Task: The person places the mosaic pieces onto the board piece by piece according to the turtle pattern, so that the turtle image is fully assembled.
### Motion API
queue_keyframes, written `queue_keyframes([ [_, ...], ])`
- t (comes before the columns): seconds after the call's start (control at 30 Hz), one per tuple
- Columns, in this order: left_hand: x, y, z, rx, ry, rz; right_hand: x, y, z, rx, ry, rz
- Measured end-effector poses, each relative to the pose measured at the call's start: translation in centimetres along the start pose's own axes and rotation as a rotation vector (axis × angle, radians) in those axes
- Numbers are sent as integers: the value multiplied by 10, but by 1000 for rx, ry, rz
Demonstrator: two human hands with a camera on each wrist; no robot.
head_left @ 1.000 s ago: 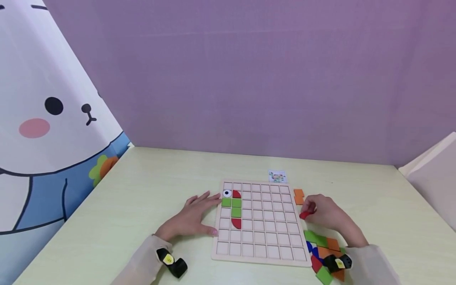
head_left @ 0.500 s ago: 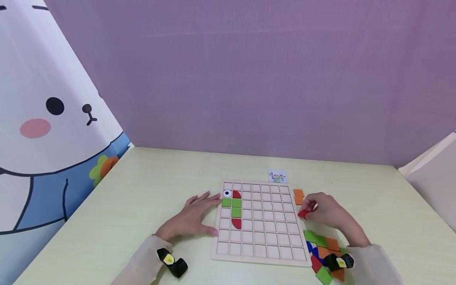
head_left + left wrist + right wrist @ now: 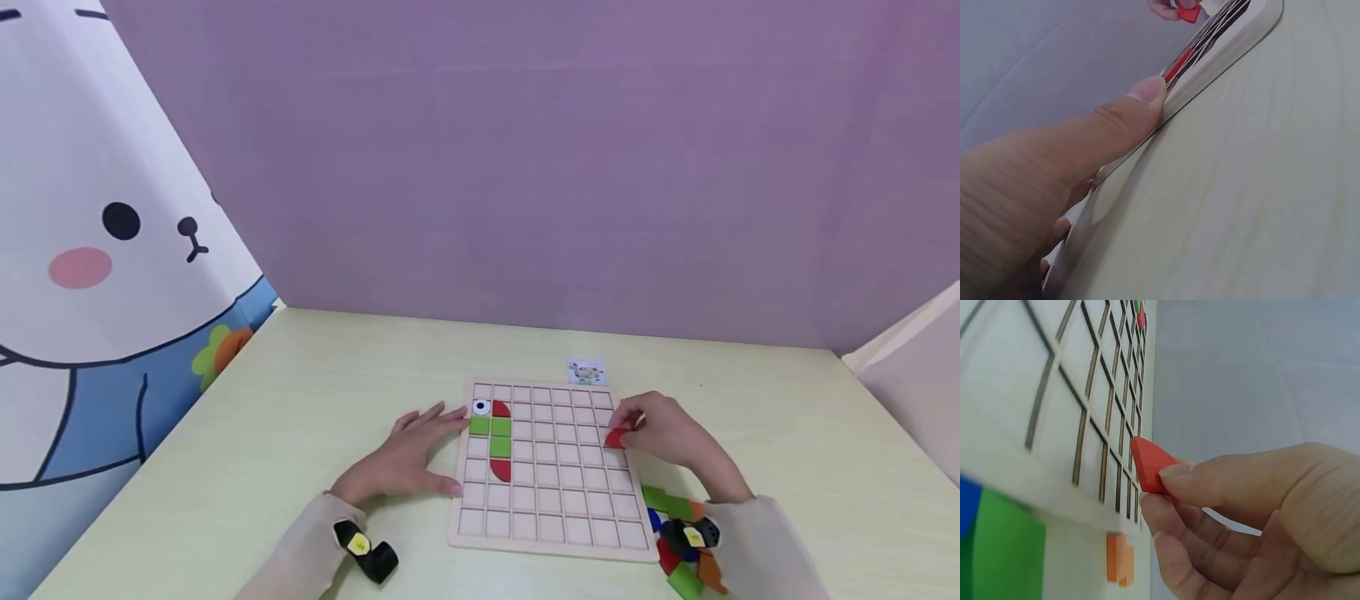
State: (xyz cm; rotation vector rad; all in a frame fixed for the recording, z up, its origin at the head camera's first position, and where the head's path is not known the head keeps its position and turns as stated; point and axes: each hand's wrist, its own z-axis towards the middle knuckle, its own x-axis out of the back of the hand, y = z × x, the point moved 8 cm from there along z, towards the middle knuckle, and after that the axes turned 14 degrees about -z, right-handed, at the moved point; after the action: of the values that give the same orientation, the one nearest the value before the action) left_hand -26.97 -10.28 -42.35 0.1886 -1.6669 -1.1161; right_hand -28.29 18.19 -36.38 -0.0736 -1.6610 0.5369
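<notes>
Between the thumb and fingers of my right hand (image 3: 663, 429) is a red quarter-circle tile (image 3: 1150, 465), held over the right edge of a wooden grid board (image 3: 551, 502). My left hand (image 3: 408, 458) rests at the board's left edge, fingers spread; its thumb (image 3: 1116, 122) touches the rim in the left wrist view. Set in the board's left columns are a white eye tile (image 3: 481, 407), a red quarter-circle tile (image 3: 501, 409) beside it, several green square tiles (image 3: 500, 447) below, and another red quarter-circle tile (image 3: 501, 471) under those.
Loose green, blue, red and orange tiles (image 3: 684, 581) lie by the board's lower right corner, partly under my right wrist. Orange tiles (image 3: 1116, 557) lie beside the board's right edge. A small picture card (image 3: 586, 372) is behind the board. A purple backdrop (image 3: 525, 167) closes the far side.
My right hand has moved left and slightly away from me, carrying the red tile from beside the board to over its right edge. The left hand stays in place.
</notes>
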Motion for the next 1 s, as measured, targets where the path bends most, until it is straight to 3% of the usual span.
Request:
queue_keyframes([
  [0.37, 0, 0, 1, -10, -2, 4, -7, -19, 15, 11, -8, 25],
  [1.0, -1, 1, -1, 28, -18, 21, -24, -53, 37, 46, -8, 14],
])
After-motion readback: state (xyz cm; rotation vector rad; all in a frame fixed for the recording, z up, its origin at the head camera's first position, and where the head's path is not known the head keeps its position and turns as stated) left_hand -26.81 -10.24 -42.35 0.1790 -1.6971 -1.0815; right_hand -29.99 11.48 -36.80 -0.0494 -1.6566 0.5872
